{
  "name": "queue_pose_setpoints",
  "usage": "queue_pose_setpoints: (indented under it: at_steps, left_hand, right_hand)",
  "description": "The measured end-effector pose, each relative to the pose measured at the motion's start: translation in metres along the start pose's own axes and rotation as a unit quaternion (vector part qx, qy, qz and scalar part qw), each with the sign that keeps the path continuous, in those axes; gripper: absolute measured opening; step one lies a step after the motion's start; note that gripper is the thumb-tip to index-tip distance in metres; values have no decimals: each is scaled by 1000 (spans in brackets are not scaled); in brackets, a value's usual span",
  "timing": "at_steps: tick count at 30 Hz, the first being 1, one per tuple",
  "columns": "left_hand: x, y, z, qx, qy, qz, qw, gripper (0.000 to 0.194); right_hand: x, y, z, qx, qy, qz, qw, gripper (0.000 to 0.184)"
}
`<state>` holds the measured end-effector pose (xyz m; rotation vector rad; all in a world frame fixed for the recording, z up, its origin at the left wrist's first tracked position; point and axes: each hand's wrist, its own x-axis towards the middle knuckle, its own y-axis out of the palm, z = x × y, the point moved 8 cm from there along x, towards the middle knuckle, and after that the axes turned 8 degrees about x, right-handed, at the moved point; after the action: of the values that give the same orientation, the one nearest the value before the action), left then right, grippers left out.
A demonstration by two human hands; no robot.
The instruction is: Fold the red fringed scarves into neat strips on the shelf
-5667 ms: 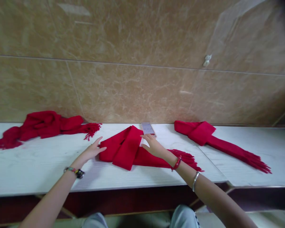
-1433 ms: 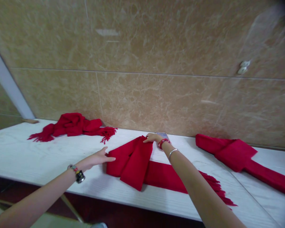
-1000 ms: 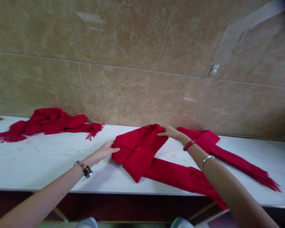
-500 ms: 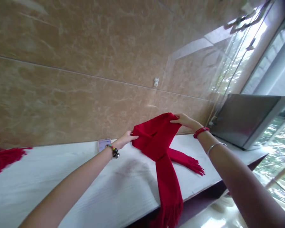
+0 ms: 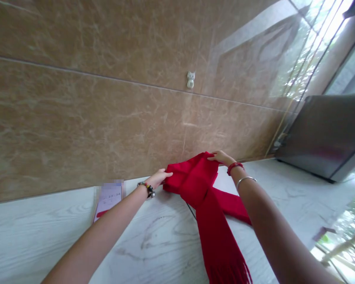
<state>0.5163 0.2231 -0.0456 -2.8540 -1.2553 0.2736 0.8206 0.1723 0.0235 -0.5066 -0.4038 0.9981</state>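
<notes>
A red scarf [image 5: 195,177] with fringed ends lies partly raised over the white counter, looped with its two tails crossing below. My left hand [image 5: 159,178] pinches the loop's left edge between thumb and fingers. At the upper right edge my right hand [image 5: 221,157] grips the cloth too. One tail runs toward me, its fringe at the bottom of the view; the other goes right and passes behind my right forearm. A thin dark line, perhaps a cord, shows beneath the loop.
A phone [image 5: 108,199] with a lit screen rests against the wall, left of my left wrist. The marbled tile wall [image 5: 91,130] rises behind the white counter [image 5: 153,244]. A small white cat-shaped piece [image 5: 190,79] is on the wall. At right stands a grey appliance [image 5: 328,134].
The view has moved closer to the counter, and the phone shows larger. Both hands keep hold of the scarf, now lower against the counter. The red fringe at far left has left the view.
</notes>
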Motion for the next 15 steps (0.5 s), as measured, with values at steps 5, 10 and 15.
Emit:
queue_pose_setpoints:
  at_steps: [5,10,15]
  left_hand:
    - [0,-1,3,17,-30,-7,999,38]
    - [-11,-3,2,68,-7,-18,997,56]
    - [-18,-4,1,102,34,-69,992,62]
  right_hand:
    - [-4,23,-22,-6,15,26,1000,29]
    - [-10,32,-29,-18,13,28,999,33]
    - [-15,26,-11,-22,-25,-10,999,51]
